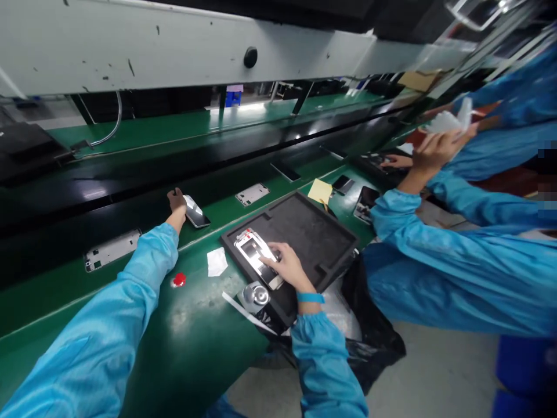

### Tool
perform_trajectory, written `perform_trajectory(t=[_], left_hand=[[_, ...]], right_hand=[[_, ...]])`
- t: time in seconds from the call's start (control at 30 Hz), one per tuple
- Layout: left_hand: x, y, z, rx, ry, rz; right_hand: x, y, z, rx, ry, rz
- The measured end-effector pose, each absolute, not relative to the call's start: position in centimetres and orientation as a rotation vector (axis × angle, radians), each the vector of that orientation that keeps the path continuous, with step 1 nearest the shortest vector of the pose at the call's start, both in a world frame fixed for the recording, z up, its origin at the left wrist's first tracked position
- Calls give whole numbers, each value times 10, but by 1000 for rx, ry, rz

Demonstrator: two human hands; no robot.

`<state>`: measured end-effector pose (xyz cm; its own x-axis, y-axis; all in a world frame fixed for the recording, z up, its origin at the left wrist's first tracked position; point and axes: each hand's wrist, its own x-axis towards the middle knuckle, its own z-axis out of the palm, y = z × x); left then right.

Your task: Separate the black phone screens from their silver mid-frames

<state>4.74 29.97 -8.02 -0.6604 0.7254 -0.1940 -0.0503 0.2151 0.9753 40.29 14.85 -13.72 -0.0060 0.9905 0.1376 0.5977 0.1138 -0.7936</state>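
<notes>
Glossy glass-faced phone (196, 213), matt black foam tray (304, 229), smooth green table (191, 331), shiny metal frame (112, 249).

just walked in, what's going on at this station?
Phone assembly bench. The wearer's left hand holds one end of a phone at the edge of the black conveyor. The right hand rests on a phone frame lying in a black foam tray. On the right, a co-worker's hand holds up white material.

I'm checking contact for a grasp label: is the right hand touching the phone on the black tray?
Touching. In the head view the right hand lays thumb and fingers on the near end of the phone in the black tray; no gap.
</notes>
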Motion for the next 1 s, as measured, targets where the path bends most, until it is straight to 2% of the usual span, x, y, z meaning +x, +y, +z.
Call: perform_trajectory(t=[0.23,0.4,0.53,0.77,1.0], left_hand=[[86,328,-85,1211,2140,1077],[168,342,-110,1682,1921,806],[215,363,-122,1858,1707,729],[204,370,-107,1861,1484,923],[94,276,-60,1450,1389,1489]], right_hand=[[410,148,-154,-1517,-1625,713],[409,147,-154,-1511,-1573,697],[410,146,-155,-1508,-1548,661],[412,154,-158,-1533,-1401,580],[415,164,-159,-1535,-1236,573]])
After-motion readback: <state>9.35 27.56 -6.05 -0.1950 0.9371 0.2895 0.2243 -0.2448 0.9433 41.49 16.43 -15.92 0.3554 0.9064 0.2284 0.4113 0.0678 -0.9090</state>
